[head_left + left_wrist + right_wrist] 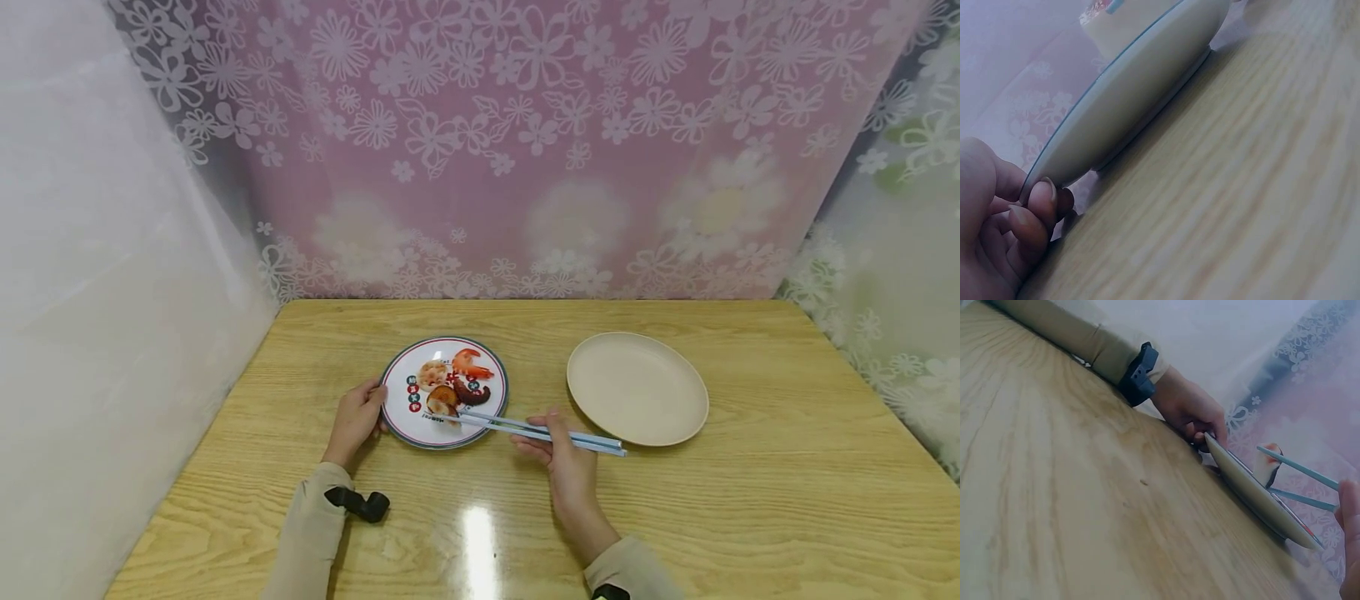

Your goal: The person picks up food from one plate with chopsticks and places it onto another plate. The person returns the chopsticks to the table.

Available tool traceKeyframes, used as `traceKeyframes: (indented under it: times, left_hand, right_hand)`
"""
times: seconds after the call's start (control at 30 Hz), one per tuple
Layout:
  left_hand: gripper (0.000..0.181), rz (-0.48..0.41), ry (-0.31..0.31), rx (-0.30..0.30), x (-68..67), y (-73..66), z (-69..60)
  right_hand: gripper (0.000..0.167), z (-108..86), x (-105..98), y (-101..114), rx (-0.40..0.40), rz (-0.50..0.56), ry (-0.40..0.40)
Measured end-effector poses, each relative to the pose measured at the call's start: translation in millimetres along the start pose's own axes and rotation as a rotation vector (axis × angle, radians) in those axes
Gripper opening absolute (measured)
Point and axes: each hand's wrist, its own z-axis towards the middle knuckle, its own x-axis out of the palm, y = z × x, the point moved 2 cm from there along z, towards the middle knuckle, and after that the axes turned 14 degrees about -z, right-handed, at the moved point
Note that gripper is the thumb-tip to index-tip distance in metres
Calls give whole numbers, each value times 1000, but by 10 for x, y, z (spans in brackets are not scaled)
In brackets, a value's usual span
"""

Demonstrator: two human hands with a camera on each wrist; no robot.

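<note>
My left hand (pixel 357 423) pinches the left rim of a white plate with a coloured edge (pixel 396 402); in the left wrist view its thumb and fingers grip the rim. Several food-like pieces lie on the plate: an orange-red shrimp (pixel 471 364), a pale round slice (pixel 432 375), a dark brown curved piece (pixel 480 395) and a brown-and-white piece (pixel 441 398) that looks like mushroom. My right hand (pixel 570 471) holds light blue chopsticks (pixel 504 430). Their tips stand on either side of the brown-and-white piece; the right wrist view leaves unclear whether both touch it.
A beige oval plate (pixel 637 387) lies to the right, near the back ends of the chopsticks. Both plates are on a wooden table (pixel 787 467). A flowered curtain (pixel 525 167) hangs behind the table's far edge, and pale sheeting (pixel 127 292) hangs at the left.
</note>
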Motion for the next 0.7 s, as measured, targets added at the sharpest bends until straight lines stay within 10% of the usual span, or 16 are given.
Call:
traceKeyframes:
  times: [0.7]
  left_hand:
    - [39, 15, -3, 13, 2, -12, 2]
  right_hand:
    - [40, -34, 310, 40, -196, -136, 86]
